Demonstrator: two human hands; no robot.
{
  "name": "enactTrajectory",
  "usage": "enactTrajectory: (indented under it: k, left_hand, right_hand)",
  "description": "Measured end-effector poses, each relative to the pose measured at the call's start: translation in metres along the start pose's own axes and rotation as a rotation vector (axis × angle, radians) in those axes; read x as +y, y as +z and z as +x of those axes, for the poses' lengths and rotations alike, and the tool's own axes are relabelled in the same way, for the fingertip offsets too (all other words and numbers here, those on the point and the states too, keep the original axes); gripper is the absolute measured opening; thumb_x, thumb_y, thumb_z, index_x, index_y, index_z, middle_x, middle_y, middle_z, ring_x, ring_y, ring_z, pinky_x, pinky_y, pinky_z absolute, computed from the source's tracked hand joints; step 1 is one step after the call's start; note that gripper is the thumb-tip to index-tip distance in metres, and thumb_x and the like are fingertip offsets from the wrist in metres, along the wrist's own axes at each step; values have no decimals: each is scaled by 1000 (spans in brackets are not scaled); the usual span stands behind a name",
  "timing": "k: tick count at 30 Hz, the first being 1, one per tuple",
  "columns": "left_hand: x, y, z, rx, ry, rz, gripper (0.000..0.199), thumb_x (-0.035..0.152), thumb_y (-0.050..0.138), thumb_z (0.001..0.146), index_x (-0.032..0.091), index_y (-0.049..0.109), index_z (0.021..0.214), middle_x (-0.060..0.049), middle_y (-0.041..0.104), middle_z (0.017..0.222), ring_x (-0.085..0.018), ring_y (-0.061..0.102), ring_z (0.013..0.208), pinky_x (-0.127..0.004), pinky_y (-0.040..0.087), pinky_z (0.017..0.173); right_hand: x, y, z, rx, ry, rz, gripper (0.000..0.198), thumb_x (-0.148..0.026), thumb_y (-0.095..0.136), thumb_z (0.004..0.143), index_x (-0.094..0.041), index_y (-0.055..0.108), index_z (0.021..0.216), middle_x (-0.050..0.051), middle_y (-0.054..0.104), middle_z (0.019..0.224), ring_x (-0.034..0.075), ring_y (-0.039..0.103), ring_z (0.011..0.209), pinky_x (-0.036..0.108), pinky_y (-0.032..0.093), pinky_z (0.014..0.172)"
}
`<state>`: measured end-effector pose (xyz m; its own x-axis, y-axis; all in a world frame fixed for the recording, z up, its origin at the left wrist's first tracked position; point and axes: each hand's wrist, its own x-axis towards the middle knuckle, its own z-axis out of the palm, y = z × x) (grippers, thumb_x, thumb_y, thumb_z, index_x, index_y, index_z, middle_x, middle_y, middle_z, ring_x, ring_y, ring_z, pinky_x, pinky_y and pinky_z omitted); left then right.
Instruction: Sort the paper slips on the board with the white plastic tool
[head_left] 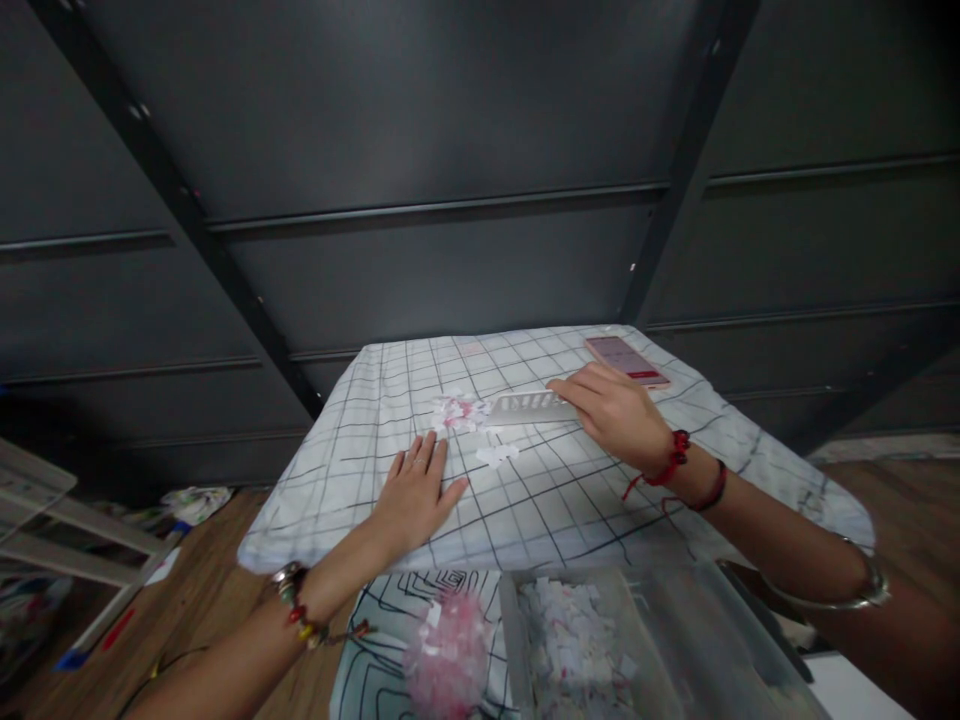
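My left hand (412, 492) lies flat on the white checked cloth (322, 470), fingers stretched forward. Just beyond its fingertips is a small pile of white and pink paper scraps (459, 411). My right hand (609, 405) grips one end of a white slotted plastic strip (529, 406). The strip's far end meets the right side of the pile; its exact kind is unclear. Between my hands lie a few loose white scraps (498, 455).
A phone (626, 361) rests at the table's back right. Nearer me are a blurred pink bundle (448, 655) and a plastic bin (516, 640) holding many white paper scraps. A dark panelled wall (442, 270) stands behind the table. A white frame (82, 550) stands at left.
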<state>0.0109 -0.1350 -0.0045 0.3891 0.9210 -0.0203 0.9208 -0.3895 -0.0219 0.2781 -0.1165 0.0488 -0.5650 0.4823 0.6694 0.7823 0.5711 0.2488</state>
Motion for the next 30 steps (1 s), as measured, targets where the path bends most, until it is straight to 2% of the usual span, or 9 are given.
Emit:
enactTrajectory:
  k: [4, 9, 16, 22, 30]
  left_hand:
    - [-1, 2, 0, 18, 9, -25, 65, 51, 23, 91, 3, 26, 135, -19, 17, 142, -32, 13, 130, -47, 17, 102]
    - [-1, 3, 1, 27, 10, -39, 65, 51, 23, 90, 4, 26, 135, -19, 18, 142, -32, 13, 130, -47, 17, 102]
    - [0, 2, 0, 25, 6, -30, 64, 50, 22, 91, 4, 28, 135, -18, 19, 142, -31, 14, 130, -46, 17, 102]
    - [0, 5, 1, 39, 9, -35, 65, 51, 23, 91, 4, 26, 135, -18, 18, 142, -31, 13, 130, -46, 16, 103]
    - [-11, -5, -3, -65, 46, -194, 70, 57, 17, 90, 6, 21, 138, -16, 11, 144, -29, 8, 131, -46, 16, 103]
  right_hand:
    - [0, -2, -2, -29, -37, 48, 32, 0, 38, 75, -10, 61, 95, 6, 61, 75, 18, 50, 75, 30, 41, 69]
    - [1, -7, -7, 20, -18, 54, 29, -2, 39, 77, -11, 60, 94, 6, 61, 75, 18, 50, 73, 30, 42, 69]
    - [0, -3, -8, -5, -40, 87, 26, -4, 40, 78, -10, 61, 92, 6, 61, 74, 18, 50, 72, 30, 42, 68]
    - [-7, -5, -9, 44, 8, 116, 27, -6, 38, 80, -12, 61, 92, 6, 61, 73, 17, 50, 72, 30, 41, 67]
    - [-12, -7, -9, -19, -73, 216, 24, -10, 37, 84, -14, 60, 88, 5, 60, 73, 15, 49, 72, 29, 40, 66]
